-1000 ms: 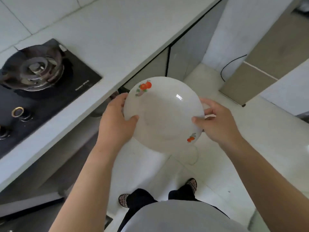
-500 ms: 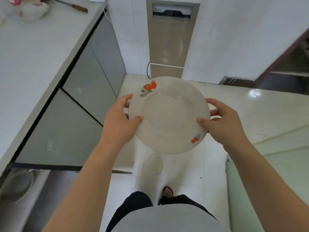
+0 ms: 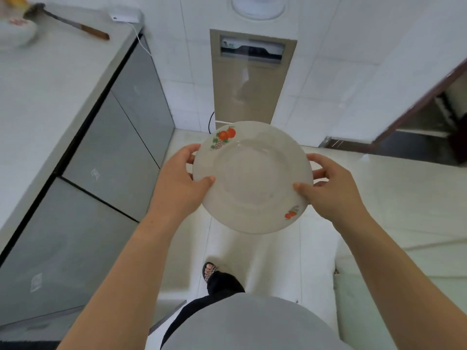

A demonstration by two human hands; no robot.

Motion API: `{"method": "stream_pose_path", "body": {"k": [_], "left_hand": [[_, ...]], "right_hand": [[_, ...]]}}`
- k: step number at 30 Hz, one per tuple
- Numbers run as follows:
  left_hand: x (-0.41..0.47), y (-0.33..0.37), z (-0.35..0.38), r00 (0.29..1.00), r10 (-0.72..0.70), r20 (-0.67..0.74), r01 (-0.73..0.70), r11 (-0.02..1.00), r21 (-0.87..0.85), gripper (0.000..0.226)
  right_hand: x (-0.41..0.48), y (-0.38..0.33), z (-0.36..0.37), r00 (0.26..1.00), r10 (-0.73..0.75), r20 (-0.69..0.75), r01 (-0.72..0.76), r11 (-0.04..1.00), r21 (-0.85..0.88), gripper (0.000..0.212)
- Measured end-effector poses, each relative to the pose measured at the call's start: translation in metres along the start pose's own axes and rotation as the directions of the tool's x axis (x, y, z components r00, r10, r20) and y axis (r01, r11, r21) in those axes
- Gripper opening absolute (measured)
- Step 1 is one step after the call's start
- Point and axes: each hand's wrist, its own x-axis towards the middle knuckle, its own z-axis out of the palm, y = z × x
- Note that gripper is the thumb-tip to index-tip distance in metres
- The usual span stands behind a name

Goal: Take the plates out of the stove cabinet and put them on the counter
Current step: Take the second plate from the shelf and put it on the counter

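Note:
A white plate (image 3: 252,178) with small orange fruit prints on its rim is held in the air over the floor, in front of my body. My left hand (image 3: 178,183) grips its left edge, thumb on top and fingers underneath. My right hand (image 3: 328,188) grips the right edge the same way. The pale counter (image 3: 45,79) runs along the left, apart from the plate. The stove and its cabinet are out of view.
Grey cabinet doors (image 3: 113,157) stand shut under the counter. At the counter's far end lie a knife (image 3: 75,25) and a white bowl (image 3: 15,31). A beige panel (image 3: 250,79) is set in the tiled wall ahead, and a doorway (image 3: 424,122) opens at right.
The view has swung away from the stove and along the counter toward the far wall. Both hands keep the same grip on the plate, which stays in front of me.

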Motion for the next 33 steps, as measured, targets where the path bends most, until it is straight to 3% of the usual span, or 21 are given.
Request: {"method": "stream_pose_path", "body": {"k": [6,13,23,33], "left_hand": [[0.074,0.008,-0.032,0.998,0.039,-0.043,-0.039,0.999,-0.011,0.059],[0.143,0.000,-0.062,0.993,-0.024,-0.115,0.024,1.000,0.000,0.058],[0.293,0.021,-0.081,0.985,0.001,-0.171,0.025,0.988,0.150,0.058],[0.422,0.042,-0.106,0.960,-0.054,-0.274,0.087,0.990,0.110,0.059]], "right_hand": [[0.068,-0.061,0.027,0.997,-0.081,0.005,0.081,0.996,-0.044,0.051],[0.140,-0.101,0.068,0.985,-0.138,0.102,0.142,0.989,-0.033,0.048],[0.288,-0.163,0.108,0.969,-0.165,0.184,0.170,0.985,-0.015,0.051],[0.422,-0.231,0.146,0.930,-0.281,0.237,0.277,0.960,0.052,0.046]]}}
